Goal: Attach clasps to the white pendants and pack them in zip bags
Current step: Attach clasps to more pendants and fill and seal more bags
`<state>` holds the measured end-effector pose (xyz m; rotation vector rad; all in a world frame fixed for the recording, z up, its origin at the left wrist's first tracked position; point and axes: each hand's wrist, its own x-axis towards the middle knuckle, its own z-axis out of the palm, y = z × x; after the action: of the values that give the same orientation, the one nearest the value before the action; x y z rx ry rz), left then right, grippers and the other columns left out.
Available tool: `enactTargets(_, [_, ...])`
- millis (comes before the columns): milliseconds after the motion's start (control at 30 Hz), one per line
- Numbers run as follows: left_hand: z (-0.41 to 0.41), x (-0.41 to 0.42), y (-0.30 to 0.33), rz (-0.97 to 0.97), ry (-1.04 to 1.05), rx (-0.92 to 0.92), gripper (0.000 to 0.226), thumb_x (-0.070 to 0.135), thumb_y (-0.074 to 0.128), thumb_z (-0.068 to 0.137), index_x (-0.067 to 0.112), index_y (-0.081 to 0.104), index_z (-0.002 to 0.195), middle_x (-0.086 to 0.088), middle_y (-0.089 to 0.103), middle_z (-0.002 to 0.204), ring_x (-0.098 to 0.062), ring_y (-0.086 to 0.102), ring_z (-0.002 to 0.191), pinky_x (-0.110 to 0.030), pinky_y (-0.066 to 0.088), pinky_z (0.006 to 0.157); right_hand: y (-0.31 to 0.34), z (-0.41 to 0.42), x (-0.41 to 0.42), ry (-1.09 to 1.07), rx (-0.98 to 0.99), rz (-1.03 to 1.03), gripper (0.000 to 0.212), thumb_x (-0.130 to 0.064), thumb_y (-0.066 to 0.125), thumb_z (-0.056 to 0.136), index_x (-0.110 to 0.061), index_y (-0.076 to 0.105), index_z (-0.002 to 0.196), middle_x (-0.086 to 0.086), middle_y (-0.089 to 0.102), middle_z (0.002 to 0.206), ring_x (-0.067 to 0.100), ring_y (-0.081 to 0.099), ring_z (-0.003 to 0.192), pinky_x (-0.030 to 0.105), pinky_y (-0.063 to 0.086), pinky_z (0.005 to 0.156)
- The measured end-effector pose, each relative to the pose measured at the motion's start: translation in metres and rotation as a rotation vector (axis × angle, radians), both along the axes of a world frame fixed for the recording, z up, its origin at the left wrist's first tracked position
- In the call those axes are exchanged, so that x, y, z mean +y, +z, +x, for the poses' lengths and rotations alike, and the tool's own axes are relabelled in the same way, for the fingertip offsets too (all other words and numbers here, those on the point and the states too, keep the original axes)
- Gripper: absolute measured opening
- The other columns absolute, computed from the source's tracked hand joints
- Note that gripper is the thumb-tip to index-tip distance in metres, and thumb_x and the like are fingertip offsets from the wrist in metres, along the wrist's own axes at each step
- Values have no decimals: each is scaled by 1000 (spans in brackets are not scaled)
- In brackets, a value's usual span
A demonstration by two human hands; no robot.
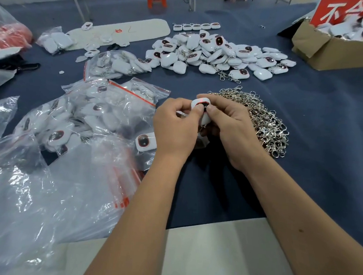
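White pendant (200, 104), pinched between the fingertips of left hand (175, 126) and right hand (230, 128), clasp pile (261, 119) just beyond the right. Clasp hidden under fingers; a slip would likely drop both into the pile.

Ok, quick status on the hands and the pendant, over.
Left hand and right hand both pinching one white pendant. Clasp pile right beside. Nothing blocking.
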<state>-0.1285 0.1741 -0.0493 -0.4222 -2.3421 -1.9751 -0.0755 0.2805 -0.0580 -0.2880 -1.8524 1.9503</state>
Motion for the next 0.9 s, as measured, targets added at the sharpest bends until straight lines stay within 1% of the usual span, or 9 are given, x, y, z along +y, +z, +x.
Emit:
enactTargets(100, [1, 0, 1, 35, -17, -58, 17, 27, 74, 87, 10, 76, 86, -7, 75, 82, -26, 70, 76, -47, 60, 76, 0, 1, 0, 37, 16, 9, 31, 0, 45, 105, -5, 72, 120, 19, 76, 108, 30, 73, 93, 46, 59, 84])
enactTargets(200, [-2, 0, 0, 45, 7, -56, 16, 23, 75, 89, 8, 76, 86, -10, 75, 81, -23, 67, 71, -46, 60, 75, 1, 2, -1, 89, 29, 7, 35, 5, 44, 102, -4, 73, 119, 11, 77, 98, 16, 71, 84, 28, 56, 72])
enactTargets(333, [-3, -1, -1, 106, -11, -78, 18, 20, 73, 92, 6, 76, 82, -1, 70, 69, -11, 60, 60, -36, 57, 63, 0, 2, -1, 93, 39, 4, 32, 7, 51, 100, -5, 72, 121, 15, 76, 98, 19, 68, 80, 33, 57, 73])
enactTargets(400, [-2, -1, 1, 123, -41, -86, 16, 20, 72, 94, 7, 77, 85, -1, 71, 71, -10, 61, 60, -33, 57, 61, 0, 3, -1, 74, 41, 25, 25, 2, 59, 100, -6, 73, 119, 17, 76, 96, 18, 68, 76, 36, 59, 71])
enactTargets(533, [-1, 1, 0, 150, -27, -91, 29, 21, 61, 101, 9, 69, 75, 6, 58, 60, -12, 51, 58, -34, 46, 60, 0, 1, -2, 7, 23, 38, 25, 7, 61, 96, -8, 74, 112, 5, 76, 84, 11, 67, 68, 22, 54, 63])
enactTargets(633, [8, 9, -1, 51, 42, 69, 20, 21, 57, 100, 8, 67, 88, 5, 63, 77, -16, 58, 76, -41, 51, 77, -1, -1, -2, -74, 24, 13, 22, 4, 64, 96, -9, 75, 111, 9, 79, 93, 23, 75, 81, 34, 60, 71])
enactTargets(700, [20, 13, 0, 1, 97, 186, 13, 19, 60, 96, 8, 61, 104, 7, 61, 87, -15, 58, 83, -31, 47, 80, 0, -3, 0, -180, 37, -40, 17, 0, 67, 96, -8, 74, 109, 15, 78, 100, 37, 75, 94, 46, 62, 83])
enactTargets(800, [31, 18, -1, -156, 61, 385, 6, 6, 61, 92, 9, 56, 93, 0, 59, 83, -17, 52, 76, -22, 37, 69, 0, -4, 6, -317, 22, -125, 14, 1, 67, 95, -10, 75, 99, 12, 78, 93, 25, 73, 84, 46, 61, 84])
enactTargets(900, [35, 19, -3, -340, -6, 425, 9, 3, 60, 89, 9, 54, 85, -5, 62, 81, -25, 53, 76, -36, 38, 67, 1, -5, 10, -365, 33, -174, 10, -2, 65, 98, -5, 74, 101, 10, 74, 85, 16, 66, 71, 38, 59, 76])
